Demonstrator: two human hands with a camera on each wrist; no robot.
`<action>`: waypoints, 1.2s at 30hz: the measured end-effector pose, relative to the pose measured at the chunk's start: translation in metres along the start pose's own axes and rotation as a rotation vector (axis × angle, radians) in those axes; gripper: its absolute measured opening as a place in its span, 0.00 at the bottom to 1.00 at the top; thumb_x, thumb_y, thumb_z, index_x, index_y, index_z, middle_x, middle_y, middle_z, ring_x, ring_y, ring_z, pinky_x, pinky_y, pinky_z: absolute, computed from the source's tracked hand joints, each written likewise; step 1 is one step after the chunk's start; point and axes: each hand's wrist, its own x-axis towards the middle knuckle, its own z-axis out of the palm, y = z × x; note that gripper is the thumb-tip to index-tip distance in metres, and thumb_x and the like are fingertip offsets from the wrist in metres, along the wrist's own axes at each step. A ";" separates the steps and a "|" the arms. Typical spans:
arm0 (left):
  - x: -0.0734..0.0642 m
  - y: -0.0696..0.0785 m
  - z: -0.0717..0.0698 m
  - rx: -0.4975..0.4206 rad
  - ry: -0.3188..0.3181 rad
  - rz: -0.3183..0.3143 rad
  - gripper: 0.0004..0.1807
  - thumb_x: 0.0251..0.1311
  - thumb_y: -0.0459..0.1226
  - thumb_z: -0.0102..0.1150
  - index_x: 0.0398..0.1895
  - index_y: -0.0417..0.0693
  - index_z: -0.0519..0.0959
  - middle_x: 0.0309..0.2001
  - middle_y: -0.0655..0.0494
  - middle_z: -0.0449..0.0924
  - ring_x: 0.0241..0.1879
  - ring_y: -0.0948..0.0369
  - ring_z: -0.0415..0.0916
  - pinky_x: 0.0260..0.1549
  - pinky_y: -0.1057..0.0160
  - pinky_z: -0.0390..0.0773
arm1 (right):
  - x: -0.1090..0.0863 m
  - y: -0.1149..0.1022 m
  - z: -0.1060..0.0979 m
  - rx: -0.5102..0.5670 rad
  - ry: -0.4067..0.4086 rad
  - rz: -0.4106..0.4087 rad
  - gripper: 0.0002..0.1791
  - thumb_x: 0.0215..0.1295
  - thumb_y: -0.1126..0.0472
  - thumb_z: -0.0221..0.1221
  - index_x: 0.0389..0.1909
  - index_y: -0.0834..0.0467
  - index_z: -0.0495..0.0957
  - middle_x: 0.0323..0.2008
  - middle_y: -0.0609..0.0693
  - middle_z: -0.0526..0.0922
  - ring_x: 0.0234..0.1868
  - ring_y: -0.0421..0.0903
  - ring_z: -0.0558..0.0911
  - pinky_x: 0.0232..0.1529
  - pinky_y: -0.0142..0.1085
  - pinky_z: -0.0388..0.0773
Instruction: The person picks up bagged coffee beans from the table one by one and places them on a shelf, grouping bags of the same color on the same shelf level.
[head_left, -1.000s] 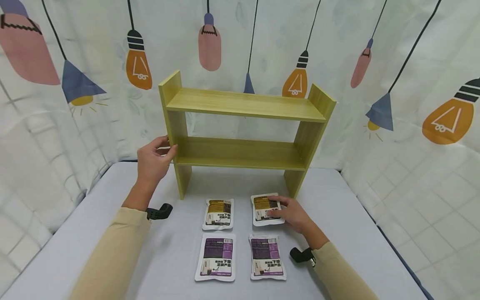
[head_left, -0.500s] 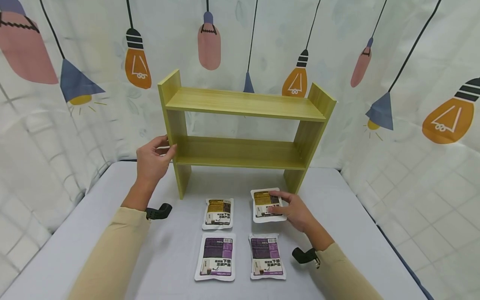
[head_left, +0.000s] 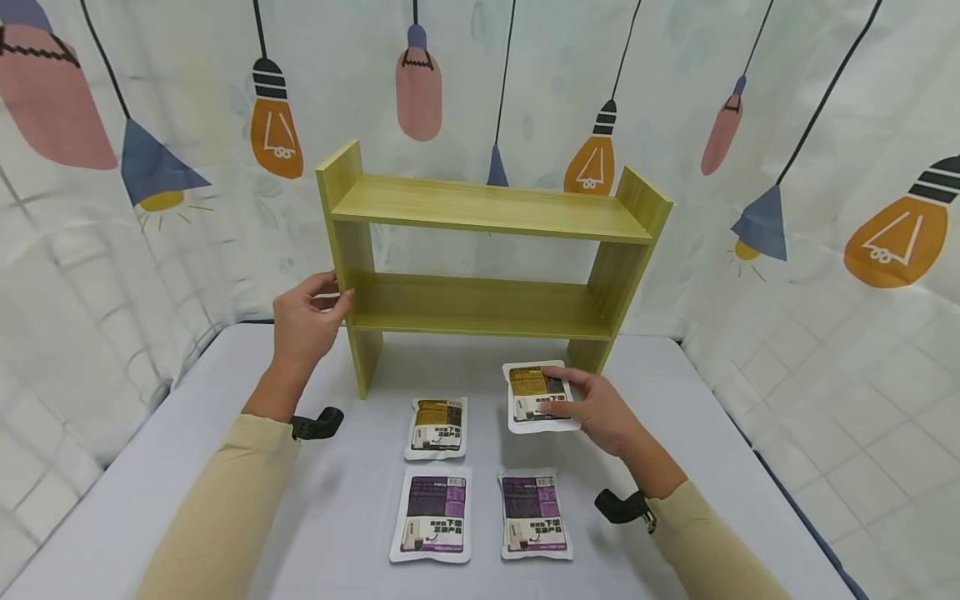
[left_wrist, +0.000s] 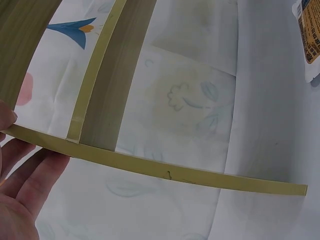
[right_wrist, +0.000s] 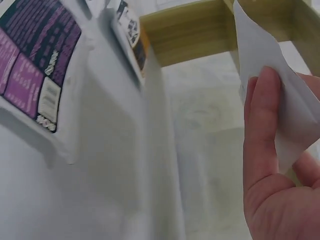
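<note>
A two-tier yellow-green wooden shelf [head_left: 480, 304] stands on the table. My left hand [head_left: 306, 325] grips the edge of its left side panel [left_wrist: 165, 170], thumb on the inner side and fingers on the outer. My right hand [head_left: 603, 408] pinches the right edge of a white pouch with a brown-and-gold label [head_left: 534, 396], held above the table in front of the shelf's right leg. In the right wrist view the pouch's plain white back [right_wrist: 260, 55] shows against the fingers. A similar brown-labelled pouch [head_left: 437, 428] lies flat to the left.
Two larger purple-labelled pouches, a left one [head_left: 431, 514] and a right one [head_left: 535, 514], lie nearer on the white tablecloth [head_left: 345, 517]. Behind and around the table hangs a pale curtain [head_left: 465, 92] printed with lamps.
My right hand has lifted the brown-labelled pouch off the table, moving it up and slightly right towards the shelf. The left hand and the shelf have stayed put.
</note>
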 end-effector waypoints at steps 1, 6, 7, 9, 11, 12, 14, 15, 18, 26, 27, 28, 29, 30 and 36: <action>0.000 0.000 0.000 0.001 -0.001 -0.001 0.19 0.68 0.39 0.65 0.60 0.44 0.83 0.54 0.43 0.87 0.48 0.45 0.88 0.46 0.48 0.85 | -0.001 -0.003 0.000 0.010 -0.008 -0.003 0.40 0.60 0.65 0.72 0.74 0.53 0.71 0.69 0.63 0.69 0.52 0.51 0.84 0.48 0.37 0.87; 0.000 -0.001 0.000 -0.004 -0.002 -0.002 0.19 0.68 0.40 0.65 0.60 0.44 0.83 0.54 0.44 0.87 0.48 0.45 0.88 0.46 0.46 0.85 | -0.007 -0.017 -0.001 0.052 -0.041 -0.029 0.41 0.60 0.68 0.71 0.75 0.55 0.68 0.69 0.65 0.68 0.54 0.51 0.83 0.49 0.38 0.87; 0.000 -0.001 0.000 -0.005 -0.001 0.000 0.19 0.68 0.40 0.65 0.59 0.44 0.83 0.54 0.44 0.87 0.48 0.45 0.88 0.46 0.46 0.85 | -0.008 -0.020 -0.001 0.053 -0.047 -0.036 0.41 0.61 0.68 0.71 0.75 0.56 0.68 0.69 0.65 0.67 0.55 0.51 0.82 0.50 0.37 0.87; 0.000 -0.001 0.000 0.001 0.002 0.003 0.19 0.68 0.40 0.65 0.59 0.44 0.83 0.53 0.44 0.87 0.48 0.45 0.88 0.46 0.47 0.85 | -0.011 -0.024 -0.001 0.051 -0.052 -0.044 0.41 0.61 0.68 0.70 0.75 0.56 0.68 0.69 0.65 0.67 0.55 0.51 0.82 0.50 0.37 0.87; 0.000 -0.002 0.000 0.005 0.005 0.006 0.19 0.68 0.40 0.65 0.59 0.44 0.83 0.53 0.44 0.87 0.47 0.45 0.88 0.45 0.48 0.85 | -0.013 -0.029 -0.001 0.047 -0.054 -0.050 0.41 0.61 0.68 0.70 0.75 0.56 0.67 0.69 0.65 0.67 0.55 0.51 0.82 0.50 0.37 0.87; -0.001 -0.002 0.000 0.008 0.005 0.007 0.19 0.68 0.40 0.65 0.59 0.44 0.83 0.53 0.44 0.87 0.47 0.45 0.88 0.45 0.48 0.85 | -0.015 -0.032 -0.001 0.046 -0.054 -0.050 0.41 0.61 0.68 0.70 0.75 0.56 0.67 0.69 0.65 0.67 0.55 0.50 0.82 0.50 0.37 0.87; -0.001 -0.003 0.000 0.008 0.005 0.005 0.19 0.68 0.40 0.65 0.59 0.45 0.83 0.53 0.44 0.87 0.47 0.45 0.88 0.45 0.48 0.85 | -0.018 -0.037 -0.001 0.048 -0.053 -0.054 0.40 0.62 0.69 0.70 0.75 0.56 0.67 0.69 0.65 0.66 0.55 0.50 0.82 0.50 0.37 0.87; -0.001 -0.003 0.000 0.007 0.004 0.003 0.19 0.68 0.40 0.65 0.59 0.45 0.83 0.54 0.44 0.87 0.47 0.45 0.88 0.46 0.48 0.85 | -0.019 -0.040 -0.001 0.051 -0.053 -0.057 0.40 0.62 0.69 0.70 0.75 0.56 0.67 0.69 0.64 0.66 0.54 0.50 0.82 0.50 0.37 0.87; -0.001 -0.003 0.000 0.003 0.001 0.001 0.19 0.68 0.40 0.65 0.60 0.45 0.83 0.54 0.44 0.87 0.47 0.45 0.88 0.46 0.48 0.85 | -0.023 -0.049 -0.002 0.064 -0.051 -0.061 0.41 0.62 0.70 0.69 0.76 0.56 0.66 0.70 0.63 0.65 0.54 0.50 0.82 0.50 0.37 0.87; -0.001 -0.002 -0.002 0.005 -0.012 -0.028 0.22 0.68 0.41 0.65 0.62 0.44 0.82 0.56 0.44 0.86 0.48 0.44 0.88 0.45 0.58 0.85 | -0.032 -0.072 -0.008 0.038 -0.040 -0.101 0.40 0.63 0.70 0.68 0.76 0.55 0.66 0.69 0.60 0.63 0.53 0.50 0.82 0.48 0.36 0.87; -0.001 -0.001 -0.002 0.004 -0.015 -0.035 0.22 0.68 0.41 0.65 0.63 0.44 0.81 0.56 0.44 0.86 0.48 0.44 0.88 0.45 0.59 0.85 | -0.032 -0.074 -0.009 0.036 -0.040 -0.110 0.40 0.63 0.70 0.67 0.76 0.55 0.67 0.70 0.60 0.62 0.53 0.50 0.82 0.48 0.36 0.87; -0.001 -0.001 -0.002 0.000 -0.018 -0.042 0.22 0.68 0.41 0.65 0.63 0.44 0.81 0.57 0.44 0.86 0.48 0.44 0.88 0.46 0.58 0.85 | -0.033 -0.077 -0.010 0.033 -0.039 -0.116 0.39 0.63 0.70 0.67 0.76 0.55 0.67 0.70 0.59 0.62 0.53 0.50 0.83 0.48 0.36 0.88; -0.001 0.000 -0.003 -0.002 -0.021 -0.048 0.23 0.68 0.41 0.65 0.64 0.44 0.81 0.57 0.43 0.85 0.49 0.44 0.87 0.46 0.57 0.85 | -0.034 -0.080 -0.011 0.032 -0.041 -0.125 0.39 0.64 0.71 0.67 0.76 0.54 0.67 0.69 0.58 0.63 0.52 0.50 0.83 0.47 0.36 0.88; -0.001 0.001 -0.003 -0.004 -0.024 -0.055 0.23 0.68 0.41 0.65 0.64 0.45 0.81 0.57 0.43 0.85 0.49 0.44 0.87 0.46 0.56 0.85 | -0.035 -0.082 -0.012 0.033 -0.040 -0.130 0.39 0.64 0.71 0.67 0.75 0.54 0.67 0.69 0.58 0.63 0.52 0.49 0.83 0.48 0.36 0.88; 0.000 0.002 -0.004 -0.024 -0.039 -0.093 0.25 0.67 0.44 0.66 0.65 0.45 0.80 0.59 0.44 0.85 0.51 0.44 0.86 0.45 0.62 0.85 | -0.040 -0.097 -0.015 0.042 -0.032 -0.157 0.37 0.65 0.71 0.66 0.74 0.51 0.70 0.67 0.55 0.65 0.52 0.48 0.83 0.48 0.35 0.87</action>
